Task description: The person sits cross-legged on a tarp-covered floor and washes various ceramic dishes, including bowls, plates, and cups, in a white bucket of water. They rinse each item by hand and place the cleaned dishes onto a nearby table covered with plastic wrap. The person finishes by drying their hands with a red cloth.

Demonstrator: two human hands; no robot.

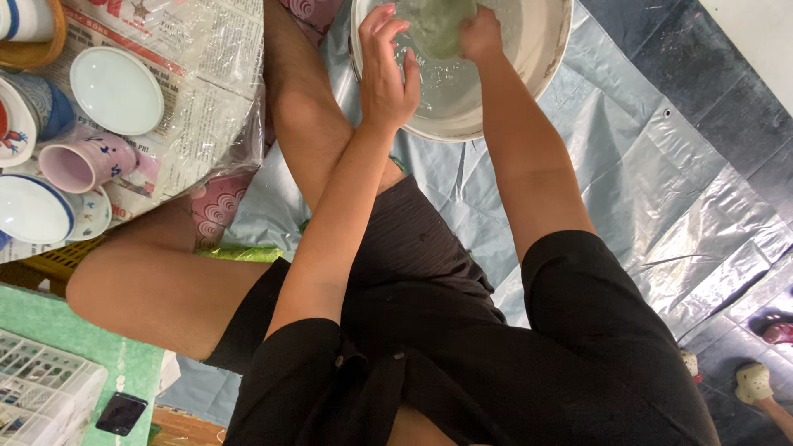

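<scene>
A: Head view, looking down. At the top middle of the frame sits a big white bowl (541,62) with water in it. The right hand (479,33) is closed on a pale green cloth (442,25), holding it in the water. The left hand (384,74) rests on the near rim with its fingers spread wide and holds nothing.

B: So what step is this?

A: I think it is washing. The cloth is being rubbed inside the bowl. A next move would need a firm hold on the rim so the bowl does not slide on the shiny grey sheet (661,165).

B: What is at the left?

A: A pink cup (83,161) lying on its side and a white plate (116,89), both on newspaper (206,74) under clear plastic.

B: What is hard to see?

A: The far side of the bowl is cut off at the top edge. I cannot tell if anything else lies under the water. The right fingertips are hidden in the cloth.
</scene>
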